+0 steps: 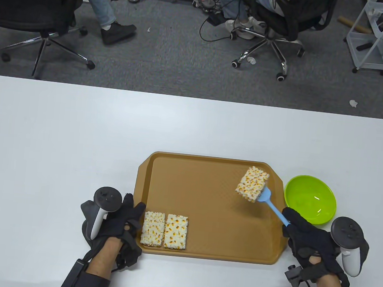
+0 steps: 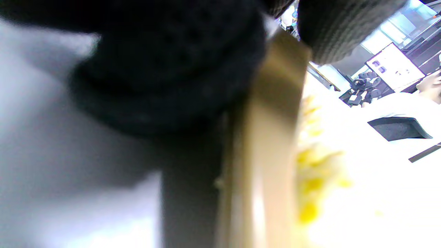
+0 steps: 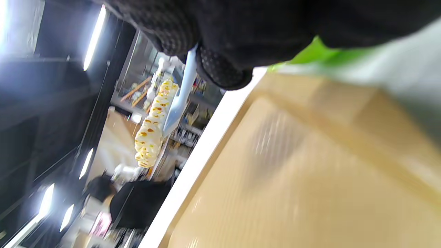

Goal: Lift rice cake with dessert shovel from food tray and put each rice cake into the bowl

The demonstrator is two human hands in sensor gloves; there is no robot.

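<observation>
- Table view: the white table [image 1: 59,144] carries every item; its surface is smooth and matte.
- Food tray [image 1: 206,199]: a brown, rigid rectangle with cut corners and a raised rim. The left hand [image 1: 116,221] rests against its near-left corner, fingers laid on the rim; whether they curl round it cannot be told, since the left wrist view is blurred.
- Bowl [image 1: 310,199]: glossy lime-green, round and shallow, with nothing in it yet, standing just outside the tray's right edge. It lies directly to the right of the carried load and just beyond the gripping hand, so the coming move is judged a short sideways swing.
- Right hand [image 1: 307,237]: fingers are wrapped round the handle of the dessert shovel [image 1: 275,207], a slim pale-blue plastic tool whose long axis runs up-left from the grip.
- Lifted rice cake [image 1: 251,188]: a knobbly, puffed block flecked orange, sitting on the blade at the far end from the grip, raised above the tray and tilted.
- Two remaining rice cakes [image 1: 164,230]: these lie flat, side by side and touching, just beside the left hand.
</observation>
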